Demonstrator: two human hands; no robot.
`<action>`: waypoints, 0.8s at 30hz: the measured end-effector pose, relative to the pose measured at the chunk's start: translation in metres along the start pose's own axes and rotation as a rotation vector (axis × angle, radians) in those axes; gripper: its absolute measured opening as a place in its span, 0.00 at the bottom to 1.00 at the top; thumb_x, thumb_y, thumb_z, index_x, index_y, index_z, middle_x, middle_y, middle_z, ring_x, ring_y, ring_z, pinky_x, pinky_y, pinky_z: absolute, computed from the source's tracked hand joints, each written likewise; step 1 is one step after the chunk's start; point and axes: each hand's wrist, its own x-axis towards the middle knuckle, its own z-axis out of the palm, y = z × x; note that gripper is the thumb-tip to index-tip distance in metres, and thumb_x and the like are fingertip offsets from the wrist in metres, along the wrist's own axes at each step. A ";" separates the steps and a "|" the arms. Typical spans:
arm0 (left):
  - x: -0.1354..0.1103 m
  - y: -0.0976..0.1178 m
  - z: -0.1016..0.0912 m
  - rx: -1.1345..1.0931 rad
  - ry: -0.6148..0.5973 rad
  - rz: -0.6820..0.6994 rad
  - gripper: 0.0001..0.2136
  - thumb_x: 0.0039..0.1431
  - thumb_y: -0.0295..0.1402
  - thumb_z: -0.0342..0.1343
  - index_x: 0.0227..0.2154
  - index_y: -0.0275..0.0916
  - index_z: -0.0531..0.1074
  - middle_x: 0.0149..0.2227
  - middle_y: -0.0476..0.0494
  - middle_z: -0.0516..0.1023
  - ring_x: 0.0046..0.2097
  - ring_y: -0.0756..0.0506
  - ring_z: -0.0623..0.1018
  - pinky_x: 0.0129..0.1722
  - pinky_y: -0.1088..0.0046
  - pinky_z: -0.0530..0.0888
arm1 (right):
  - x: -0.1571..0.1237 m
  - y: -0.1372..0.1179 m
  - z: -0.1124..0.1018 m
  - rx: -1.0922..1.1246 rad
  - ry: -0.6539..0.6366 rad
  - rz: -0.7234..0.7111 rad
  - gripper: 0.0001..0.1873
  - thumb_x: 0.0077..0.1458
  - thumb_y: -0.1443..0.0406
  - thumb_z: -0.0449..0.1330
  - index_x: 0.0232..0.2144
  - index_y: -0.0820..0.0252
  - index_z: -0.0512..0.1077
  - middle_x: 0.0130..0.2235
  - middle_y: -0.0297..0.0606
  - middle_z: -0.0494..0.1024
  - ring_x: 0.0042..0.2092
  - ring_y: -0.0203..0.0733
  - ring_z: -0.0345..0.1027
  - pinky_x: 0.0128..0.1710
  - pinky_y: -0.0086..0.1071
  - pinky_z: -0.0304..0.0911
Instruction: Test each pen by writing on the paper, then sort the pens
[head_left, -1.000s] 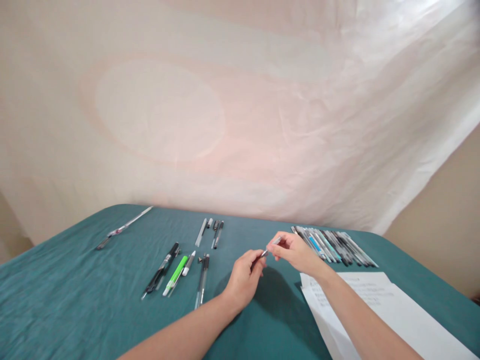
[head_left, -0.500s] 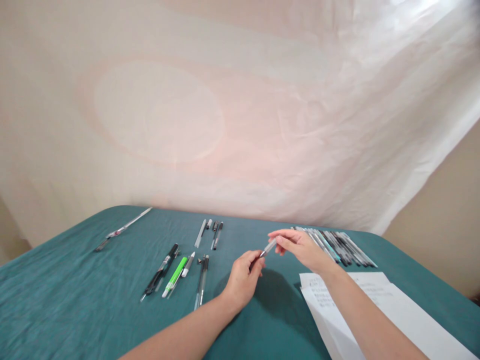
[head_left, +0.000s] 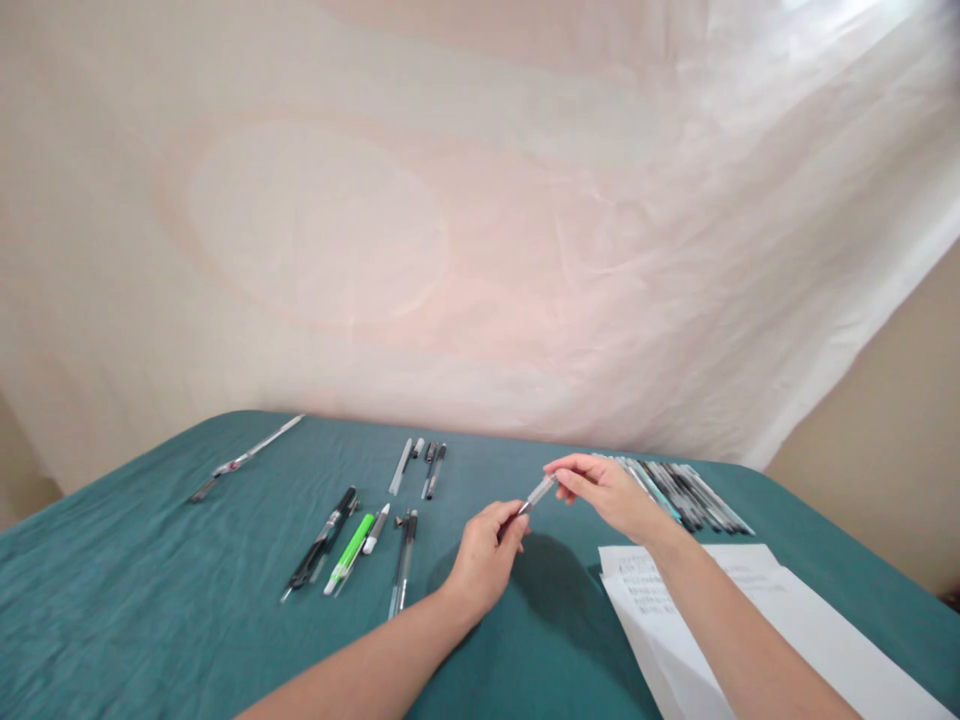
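Above the tablecloth, a pen [head_left: 538, 495] with a clear or grey barrel is held at a slant between my two hands. My left hand [head_left: 482, 558] is closed around its lower, darker end, which the fingers mostly hide. At the upper end, my right hand [head_left: 604, 490] pinches the tip of the barrel between thumb and fingers. Left of my hands lie a clear pen with black parts [head_left: 406, 560], a bright green pen [head_left: 351, 553], a short white-and-grey piece [head_left: 376, 530] and a black pen [head_left: 322, 545].
Several pens [head_left: 694, 495] lie side by side behind my right wrist. White paper sheets with writing [head_left: 787, 640] are under my right forearm. Pen parts [head_left: 420, 468] lie farther back, and a long thin pen [head_left: 247, 458] at far left. A pale sheet [head_left: 480, 250] hangs behind the green-covered table [head_left: 150, 600].
My right hand has shifted slightly to the right, its fingers nearer the pen's end, and a little more of the barrel shows. My left hand has hardly moved.
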 end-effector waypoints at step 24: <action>-0.001 0.003 -0.002 0.132 -0.023 0.027 0.10 0.57 0.32 0.45 0.33 0.39 0.72 0.26 0.49 0.69 0.29 0.50 0.69 0.29 0.77 0.63 | -0.001 0.005 0.005 -0.379 0.021 -0.038 0.23 0.55 0.52 0.47 0.17 0.60 0.63 0.17 0.30 0.65 0.21 0.32 0.59 0.23 0.27 0.54</action>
